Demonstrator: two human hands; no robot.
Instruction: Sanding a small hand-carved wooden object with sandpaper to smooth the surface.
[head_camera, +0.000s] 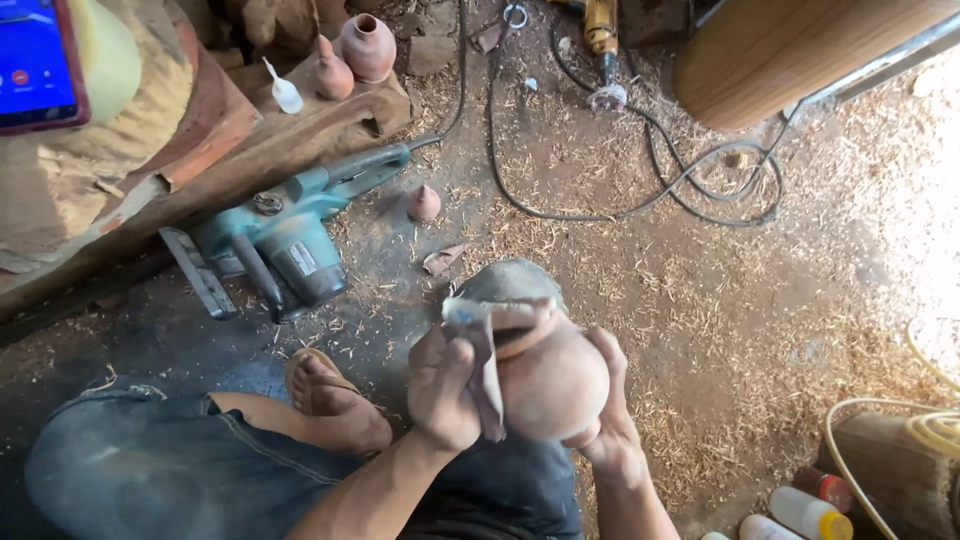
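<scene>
Over lap | hands (520, 390) grip wooden pot (550, 375) | sandpaper (485, 350) perhaps, blurred

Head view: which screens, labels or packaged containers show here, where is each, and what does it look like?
Phone: top left corner, propped upright, dark frame, lit blue screen with a small red dot.
Label plate: on the teal power planer lying on the floor, small pale rectangle; print too small to tell.
Bottles: bottom right edge, white with a yellow cap, a red-brown one behind, another white one partly cut off.
</scene>
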